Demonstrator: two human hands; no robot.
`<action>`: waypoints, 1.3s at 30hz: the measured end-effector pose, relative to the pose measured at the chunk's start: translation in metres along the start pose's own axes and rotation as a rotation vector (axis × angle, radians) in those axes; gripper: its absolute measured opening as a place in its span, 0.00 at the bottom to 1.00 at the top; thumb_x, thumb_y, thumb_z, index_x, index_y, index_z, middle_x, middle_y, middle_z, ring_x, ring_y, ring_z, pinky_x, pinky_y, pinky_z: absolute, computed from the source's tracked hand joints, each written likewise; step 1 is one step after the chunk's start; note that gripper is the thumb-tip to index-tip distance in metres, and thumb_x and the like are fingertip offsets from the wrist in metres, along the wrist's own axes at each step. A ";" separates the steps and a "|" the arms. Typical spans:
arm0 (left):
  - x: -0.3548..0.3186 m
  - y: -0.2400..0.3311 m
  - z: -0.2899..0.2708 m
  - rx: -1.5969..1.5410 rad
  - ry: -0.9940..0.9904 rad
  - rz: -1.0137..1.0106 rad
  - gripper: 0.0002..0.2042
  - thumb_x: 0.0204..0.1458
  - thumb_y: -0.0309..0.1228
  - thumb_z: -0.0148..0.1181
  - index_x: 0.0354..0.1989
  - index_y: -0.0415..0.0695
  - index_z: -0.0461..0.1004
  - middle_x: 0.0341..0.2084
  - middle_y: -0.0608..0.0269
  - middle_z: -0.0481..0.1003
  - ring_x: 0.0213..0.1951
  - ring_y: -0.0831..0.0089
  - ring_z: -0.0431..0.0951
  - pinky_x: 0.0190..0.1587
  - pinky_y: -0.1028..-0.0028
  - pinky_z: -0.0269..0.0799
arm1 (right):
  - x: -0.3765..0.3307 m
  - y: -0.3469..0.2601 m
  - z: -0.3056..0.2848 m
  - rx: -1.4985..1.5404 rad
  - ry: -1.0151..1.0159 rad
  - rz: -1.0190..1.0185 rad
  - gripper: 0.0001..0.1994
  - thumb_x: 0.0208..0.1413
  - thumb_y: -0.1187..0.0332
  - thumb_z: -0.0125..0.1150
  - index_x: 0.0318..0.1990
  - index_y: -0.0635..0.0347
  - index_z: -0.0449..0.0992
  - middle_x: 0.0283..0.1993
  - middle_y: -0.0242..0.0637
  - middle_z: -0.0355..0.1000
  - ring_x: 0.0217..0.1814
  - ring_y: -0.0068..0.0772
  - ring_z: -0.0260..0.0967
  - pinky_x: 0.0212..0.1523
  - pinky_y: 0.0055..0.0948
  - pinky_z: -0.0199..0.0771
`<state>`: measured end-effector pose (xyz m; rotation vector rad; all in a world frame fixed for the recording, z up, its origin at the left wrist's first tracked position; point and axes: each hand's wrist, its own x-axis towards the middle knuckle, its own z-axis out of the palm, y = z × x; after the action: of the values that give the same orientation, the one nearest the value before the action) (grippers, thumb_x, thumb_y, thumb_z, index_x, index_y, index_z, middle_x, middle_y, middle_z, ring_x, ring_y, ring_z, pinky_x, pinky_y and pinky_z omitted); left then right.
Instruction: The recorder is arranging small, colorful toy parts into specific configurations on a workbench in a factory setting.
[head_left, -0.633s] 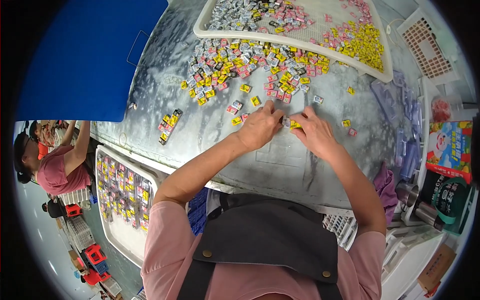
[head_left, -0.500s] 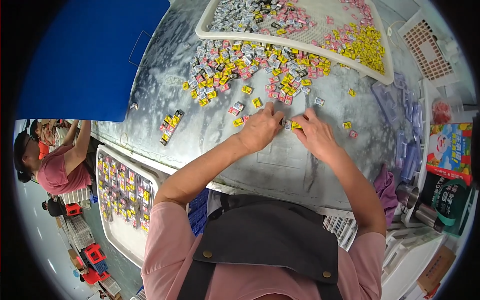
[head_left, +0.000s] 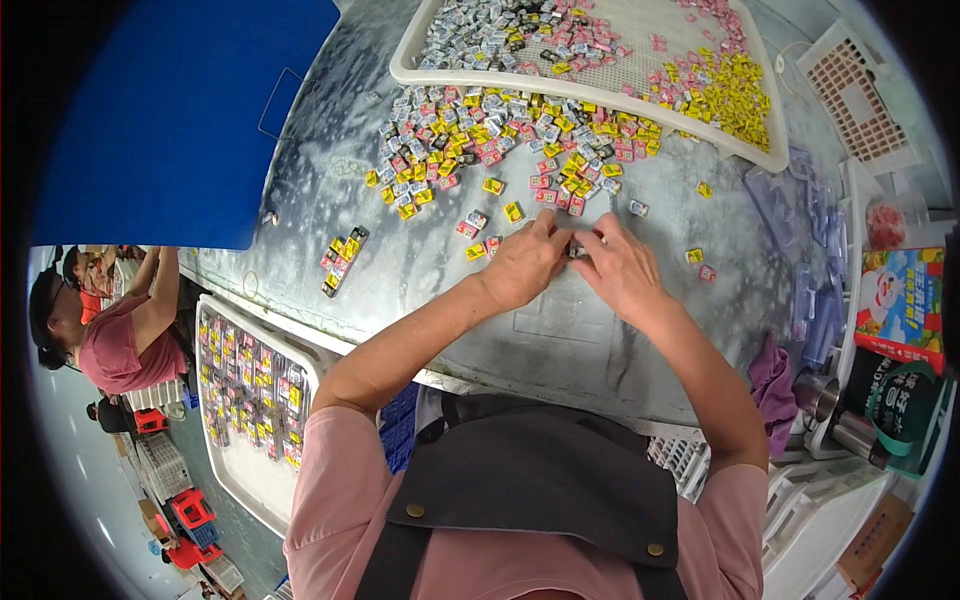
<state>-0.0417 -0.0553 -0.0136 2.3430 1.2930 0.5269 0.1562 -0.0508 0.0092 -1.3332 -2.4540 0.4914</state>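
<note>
My left hand (head_left: 525, 266) and my right hand (head_left: 622, 268) meet over the grey table (head_left: 560, 330), fingertips pinched together on a short row of small wrapped pieces (head_left: 577, 248) held between them. Just beyond my fingers lies a loose heap of small yellow, pink and silver wrapped pieces (head_left: 500, 135). A few single pieces (head_left: 512, 212) lie close to my left hand. A finished short stack of pieces (head_left: 342, 260) lies to the left on the table.
A white tray (head_left: 590, 95) with more wrapped pieces sits at the back. A blue board (head_left: 170, 110) covers the far left. A white tray of packed rows (head_left: 250, 400) stands lower left. Clear plastic trays (head_left: 800, 230), cans and a box sit right. Another person (head_left: 110, 330) works at left.
Both hands stay together at the same spot; the fingers have shifted slightly on the small pieces between them.
</note>
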 end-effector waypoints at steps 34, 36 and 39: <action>-0.046 -0.016 -0.029 -0.125 0.051 -0.043 0.18 0.50 0.26 0.67 0.50 0.37 0.75 0.40 0.50 0.71 0.41 0.53 0.76 0.44 0.62 0.75 | -0.009 -0.019 -0.017 0.009 -0.063 0.032 0.25 0.50 0.68 0.71 0.57 0.59 0.73 0.51 0.41 0.66 0.54 0.46 0.68 0.55 0.42 0.70; -0.042 -0.012 -0.026 -0.107 0.053 -0.037 0.20 0.50 0.26 0.68 0.52 0.38 0.75 0.40 0.50 0.70 0.41 0.53 0.76 0.44 0.62 0.75 | -0.015 -0.013 -0.021 0.042 -0.103 0.123 0.27 0.51 0.68 0.71 0.59 0.61 0.71 0.52 0.43 0.66 0.52 0.48 0.70 0.53 0.43 0.72; -0.033 -0.005 -0.021 -0.062 0.046 -0.026 0.21 0.49 0.26 0.68 0.53 0.38 0.75 0.39 0.51 0.70 0.41 0.55 0.75 0.44 0.62 0.75 | -0.018 -0.004 -0.018 0.201 -0.160 0.236 0.25 0.52 0.69 0.70 0.59 0.60 0.72 0.52 0.44 0.65 0.49 0.49 0.73 0.48 0.43 0.75</action>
<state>-0.0721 -0.0778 -0.0028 2.2732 1.3073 0.6071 0.1703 -0.0651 0.0250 -1.5563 -2.3025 0.9093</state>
